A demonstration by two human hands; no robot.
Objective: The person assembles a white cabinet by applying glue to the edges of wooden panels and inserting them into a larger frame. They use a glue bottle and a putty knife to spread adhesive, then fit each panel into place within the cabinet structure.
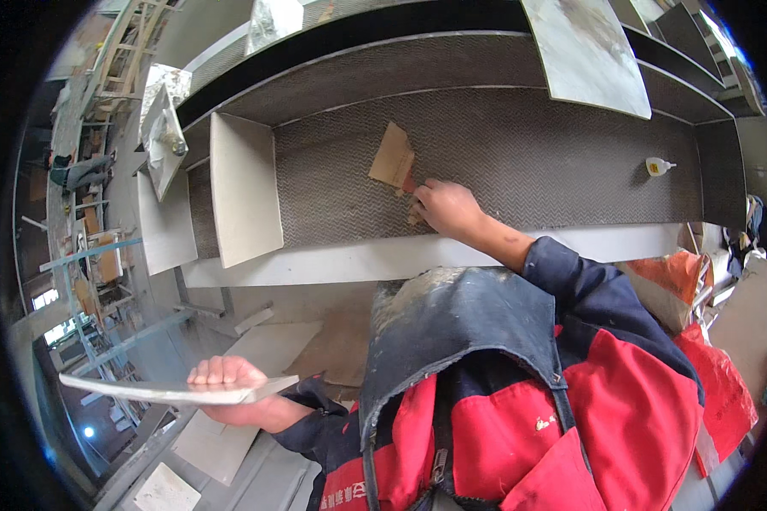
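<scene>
My left hand [230, 375] is closed on a thin pale slab [153, 390], seen nearly edge-on, its fingers curled over the far edge. Over the patterned inner panel of a long dark trough-like unit [520, 149], my right hand [447, 207] reaches out with its fingers pinched together. They meet the reddish lower end of a flat tan piece that looks like cardboard [392, 156]. Small brown bits show beside the fingertips. How the fingers grip is partly hidden. Inside the unit to the right lies a small white bottle with a nozzle [658, 166].
A pale upright panel [245, 189] crosses the unit's left part. A marbled slab [590, 55] overhangs its far right edge. Plastic-wrapped pieces [164, 136] stand at the left. Along the near side runs a white ledge [358, 261]. Orange-and-white sacks [669, 285] lie at right.
</scene>
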